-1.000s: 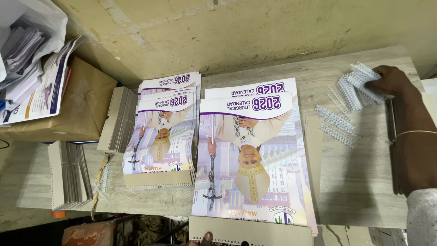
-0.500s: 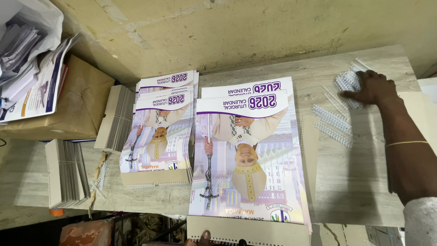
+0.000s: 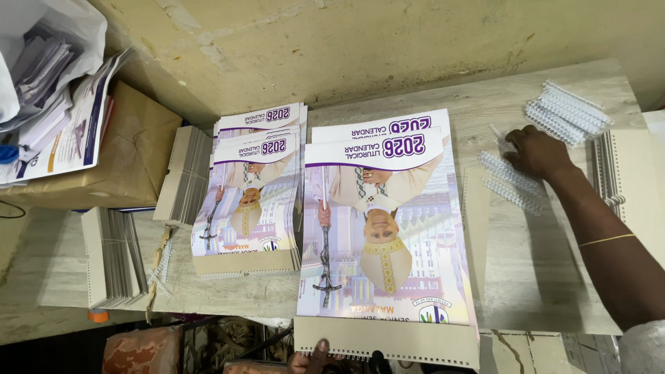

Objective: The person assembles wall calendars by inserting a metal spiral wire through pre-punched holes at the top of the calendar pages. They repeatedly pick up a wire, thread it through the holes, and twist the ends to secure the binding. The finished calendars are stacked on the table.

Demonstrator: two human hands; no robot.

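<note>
The right hand (image 3: 535, 151) was laid palm down on the table (image 3: 540, 277), its fingers curled over a white binding coil (image 3: 501, 136); whether the coil was actually gripped could not be told. Two more coils (image 3: 511, 181) lay just beside the wrist, and a heap of coils (image 3: 566, 112) lay well apart toward the far right corner. The left hand (image 3: 309, 357) was seen only in part at the near edge, its fingertips touching the cardboard back of the large calendar (image 3: 384, 228); their closure could not be told. A smaller calendar stack (image 3: 251, 201) lay just left of it. Page stacks (image 3: 114, 256) stood at the left, near a brown envelope (image 3: 131, 159).
</note>
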